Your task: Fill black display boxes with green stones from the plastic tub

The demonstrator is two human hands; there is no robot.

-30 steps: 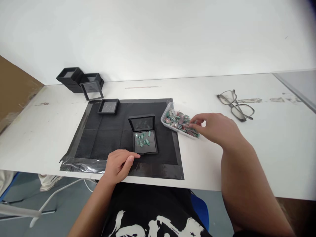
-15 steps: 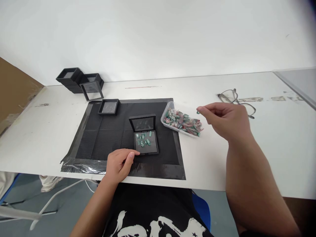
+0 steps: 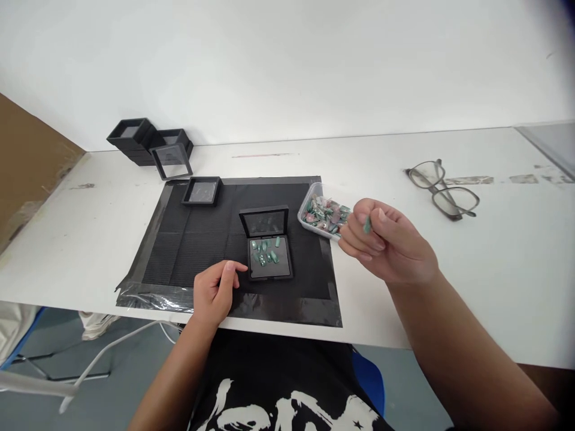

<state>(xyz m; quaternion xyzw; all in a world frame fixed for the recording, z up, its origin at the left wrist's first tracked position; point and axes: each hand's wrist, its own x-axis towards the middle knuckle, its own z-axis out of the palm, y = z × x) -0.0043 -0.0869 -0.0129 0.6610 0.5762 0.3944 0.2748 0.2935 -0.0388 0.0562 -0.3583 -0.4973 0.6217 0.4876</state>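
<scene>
My right hand (image 3: 389, 242) is raised above the table, its fingers pinched on a small green stone (image 3: 367, 224). Just behind it sits a clear plastic tray (image 3: 313, 196) filled with green and pink stones. An open black display box (image 3: 268, 246) lies on the black mat (image 3: 197, 239), several green stones on its pad, its lid standing upright. My left hand (image 3: 215, 293) rests on the mat with loosely curled fingers, the fingertips close to the box's left front corner and holding nothing.
A second black box (image 3: 201, 191) lies at the mat's far left. Several more black boxes (image 3: 148, 142) are stacked by the wall. Grey glasses (image 3: 442, 190) lie at the right. A brown board (image 3: 27, 161) borders the table's left end.
My right hand lifted a green stone out of the plastic tray and drew it back toward me, turning the palm inward. My left hand stayed beside the open box.
</scene>
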